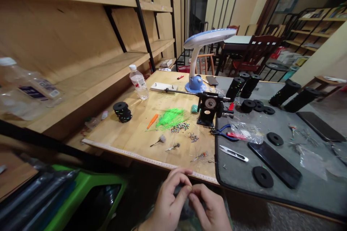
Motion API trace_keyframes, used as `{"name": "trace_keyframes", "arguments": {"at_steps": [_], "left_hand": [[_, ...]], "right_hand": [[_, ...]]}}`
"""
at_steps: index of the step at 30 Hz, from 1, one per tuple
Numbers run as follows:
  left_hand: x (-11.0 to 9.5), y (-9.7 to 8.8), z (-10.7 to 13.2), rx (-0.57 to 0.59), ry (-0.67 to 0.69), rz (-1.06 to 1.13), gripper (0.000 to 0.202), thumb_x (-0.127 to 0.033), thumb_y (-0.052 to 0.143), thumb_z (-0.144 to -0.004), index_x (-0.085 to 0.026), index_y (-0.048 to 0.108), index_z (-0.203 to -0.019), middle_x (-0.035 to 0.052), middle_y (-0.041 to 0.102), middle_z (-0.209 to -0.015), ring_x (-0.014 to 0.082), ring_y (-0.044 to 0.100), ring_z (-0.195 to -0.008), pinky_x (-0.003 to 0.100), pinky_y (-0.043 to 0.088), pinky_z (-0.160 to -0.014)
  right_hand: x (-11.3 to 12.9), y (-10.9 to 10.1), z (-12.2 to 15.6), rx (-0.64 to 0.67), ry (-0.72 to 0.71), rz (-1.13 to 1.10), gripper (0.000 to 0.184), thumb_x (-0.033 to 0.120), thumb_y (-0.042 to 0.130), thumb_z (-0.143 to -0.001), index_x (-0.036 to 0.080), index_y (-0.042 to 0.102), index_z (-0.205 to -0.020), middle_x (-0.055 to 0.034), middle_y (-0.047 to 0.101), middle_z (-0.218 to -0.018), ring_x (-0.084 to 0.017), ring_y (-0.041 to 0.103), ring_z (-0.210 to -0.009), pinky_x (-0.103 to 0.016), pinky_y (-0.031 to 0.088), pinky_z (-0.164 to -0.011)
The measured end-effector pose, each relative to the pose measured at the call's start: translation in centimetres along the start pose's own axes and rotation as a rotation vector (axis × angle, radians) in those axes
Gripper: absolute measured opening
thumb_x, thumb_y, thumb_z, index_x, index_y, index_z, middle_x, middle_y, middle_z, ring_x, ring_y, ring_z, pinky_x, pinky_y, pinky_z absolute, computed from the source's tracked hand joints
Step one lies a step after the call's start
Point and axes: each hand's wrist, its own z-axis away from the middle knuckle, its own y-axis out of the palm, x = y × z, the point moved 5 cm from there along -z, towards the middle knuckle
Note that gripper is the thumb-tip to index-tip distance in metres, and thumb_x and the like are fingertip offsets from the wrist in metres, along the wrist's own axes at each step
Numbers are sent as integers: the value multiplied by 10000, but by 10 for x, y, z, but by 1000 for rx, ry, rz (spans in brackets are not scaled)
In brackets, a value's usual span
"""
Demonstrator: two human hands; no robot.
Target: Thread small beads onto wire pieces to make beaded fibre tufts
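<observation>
My left hand [173, 195] and my right hand [207, 205] meet just off the table's front edge, thumbs and fingertips pinched together. Whatever sits between the fingertips is too small or hidden to make out. Beyond them on the wood lie a wire piece with an orange part [201, 156], a grey-tipped piece [159, 140] and another dark-tipped one [175, 147]. A heap of coloured beads [180, 127] lies beside bright green strands [170, 118] and an orange-handled tool [152, 121]. Farther back stands a black winding machine [208, 108] with a dial and a long rod.
On the grey mat [238, 177] at right lie thread snips [233, 153], blue-handled pliers [224, 132], a phone [275, 164], black foam discs [262, 177] and stacked spools [285, 93]. A blue-white lamp [194, 83] and a water bottle [139, 83] stand behind. Shelves [81, 75] line the left.
</observation>
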Motion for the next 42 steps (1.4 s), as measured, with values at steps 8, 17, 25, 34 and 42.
{"name": "trace_keyframes", "arguments": {"at_steps": [8,17,25,34,42], "left_hand": [[-6,-11,-23,14,139,-265,130,-208,475,-900,-194,567,-810,59,623,-893,196,593,-864,288,469,-758],[23,-39,-81,-164,230,-876,313,-106,504,-800,-171,562,-1100,104,658,-942,294,582,-930,462,462,-834],[39,-17,-48,72,-240,88,157,-285,621,-788,-170,537,-854,31,655,-712,177,644,-664,255,483,-556],[68,22,13,98,-664,529,250,-286,731,-688,-141,533,-735,7,633,-648,53,481,-495,157,237,-425],[70,25,16,92,-694,501,252,-268,729,-649,-152,506,-671,-51,516,-543,50,390,-470,176,200,-432]], "right_hand": [[-22,-7,-3,-64,79,26,268,349,454,-933,184,544,-742,10,529,-640,-139,488,-574,-217,381,-554],[-40,-9,0,-263,352,-418,425,590,594,-800,175,557,-715,52,446,-504,-108,412,-452,-209,324,-449],[-35,-8,2,-317,410,-507,483,652,628,-737,180,538,-684,65,435,-460,-84,367,-417,-197,283,-426],[-43,4,15,-260,440,-461,452,612,630,-748,172,552,-679,52,466,-488,-97,399,-435,-205,297,-431],[-49,9,19,-214,443,-368,408,558,607,-781,172,556,-659,43,478,-498,-113,419,-461,-216,315,-453]]}}
